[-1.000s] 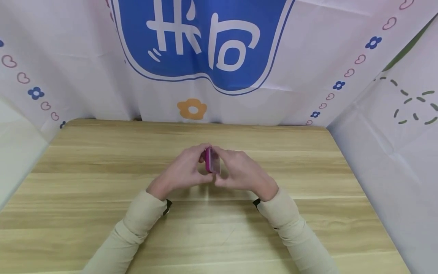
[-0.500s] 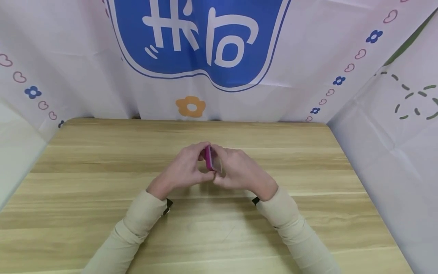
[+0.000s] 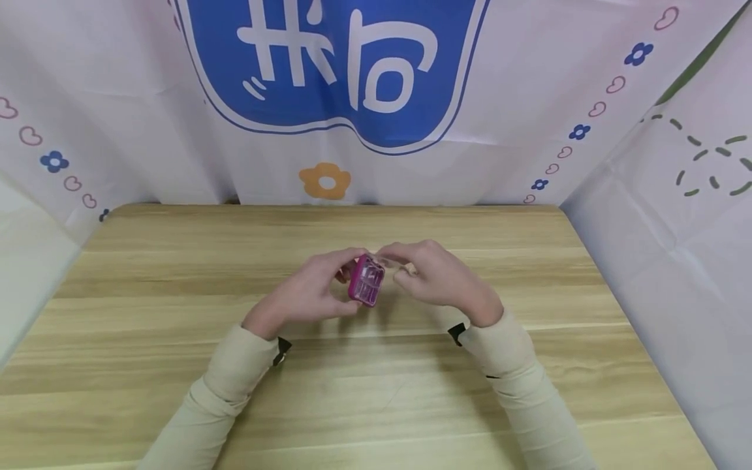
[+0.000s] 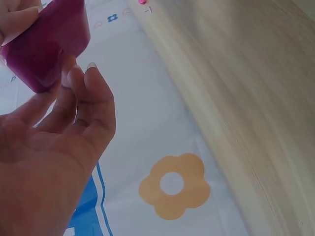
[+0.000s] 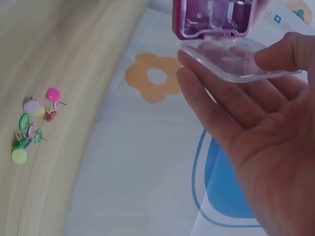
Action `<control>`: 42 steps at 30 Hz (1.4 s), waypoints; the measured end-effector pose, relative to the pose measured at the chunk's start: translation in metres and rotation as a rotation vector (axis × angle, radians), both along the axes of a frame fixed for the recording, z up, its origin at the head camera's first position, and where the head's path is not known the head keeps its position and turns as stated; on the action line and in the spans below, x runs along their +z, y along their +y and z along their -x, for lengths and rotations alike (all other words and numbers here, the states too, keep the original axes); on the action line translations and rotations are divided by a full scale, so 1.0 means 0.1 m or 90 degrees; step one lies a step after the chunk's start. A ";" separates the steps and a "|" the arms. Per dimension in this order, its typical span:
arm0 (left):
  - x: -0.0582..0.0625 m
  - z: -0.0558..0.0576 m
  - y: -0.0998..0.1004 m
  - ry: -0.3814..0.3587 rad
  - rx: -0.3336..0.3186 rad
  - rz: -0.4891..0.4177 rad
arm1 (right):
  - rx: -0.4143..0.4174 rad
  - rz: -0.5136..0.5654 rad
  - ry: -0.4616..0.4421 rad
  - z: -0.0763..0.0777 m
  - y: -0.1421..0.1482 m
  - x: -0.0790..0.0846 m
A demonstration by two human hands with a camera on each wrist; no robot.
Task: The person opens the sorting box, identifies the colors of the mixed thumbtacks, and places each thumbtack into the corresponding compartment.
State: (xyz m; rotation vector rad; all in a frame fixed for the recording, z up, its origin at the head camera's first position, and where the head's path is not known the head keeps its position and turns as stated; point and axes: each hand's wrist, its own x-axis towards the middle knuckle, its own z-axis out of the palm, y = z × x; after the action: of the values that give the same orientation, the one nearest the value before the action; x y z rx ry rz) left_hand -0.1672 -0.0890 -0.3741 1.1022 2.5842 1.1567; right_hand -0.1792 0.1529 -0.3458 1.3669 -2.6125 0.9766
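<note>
A small magenta case [image 3: 367, 284] with inner compartments is held up over the table in my left hand [image 3: 317, 284]. My left thumb and fingers grip its edges, and the left wrist view shows the plain underside of the case [image 4: 54, 44]. Its clear hinged lid [image 5: 231, 61] stands swung out from the body. Thumb and fingers of my right hand [image 3: 440, 277] pinch that lid. No loose contents can be made out inside the compartments.
Several colourful thumbtacks [image 5: 31, 107] lie in a loose group on the wooden table [image 3: 364, 391], in the right wrist view. A white printed cloth [image 3: 499, 124] with an orange flower hangs behind the table's far edge.
My right hand has moved right and drawn the clear lid open, away from the magenta body. The case has turned, so its compartments now face the head camera.
</note>
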 end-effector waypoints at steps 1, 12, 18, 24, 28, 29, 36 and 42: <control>0.00 0.00 0.00 0.001 -0.006 0.001 | 0.002 0.004 -0.003 0.00 0.01 0.01; -0.03 -0.02 0.01 -0.031 -0.060 0.033 | 0.023 -0.002 -0.052 0.00 0.06 0.02; -0.07 -0.04 0.06 -0.101 -0.041 0.031 | -0.004 -0.019 -0.052 0.02 0.05 -0.01; -0.06 -0.05 0.08 -0.111 -0.020 0.034 | -0.040 -0.019 -0.030 0.04 -0.03 -0.07; -0.08 -0.04 0.06 -0.137 0.015 0.075 | -0.074 -0.032 -0.031 0.06 -0.09 -0.12; -0.08 -0.04 0.05 -0.145 0.024 0.081 | -0.088 -0.034 -0.034 0.06 -0.10 -0.13; -0.17 0.05 -0.05 -0.151 0.074 0.098 | -0.152 -0.027 -0.065 0.07 -0.18 -0.22; -0.26 0.10 -0.07 -0.124 0.100 0.137 | -0.148 -0.045 -0.047 0.09 -0.28 -0.30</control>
State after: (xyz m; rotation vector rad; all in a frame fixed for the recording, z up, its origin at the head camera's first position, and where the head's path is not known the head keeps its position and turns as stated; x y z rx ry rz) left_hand -0.1769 -0.0957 -0.4001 0.7163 2.6022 0.9321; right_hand -0.1880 0.1246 -0.3760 1.0249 -2.8037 0.9261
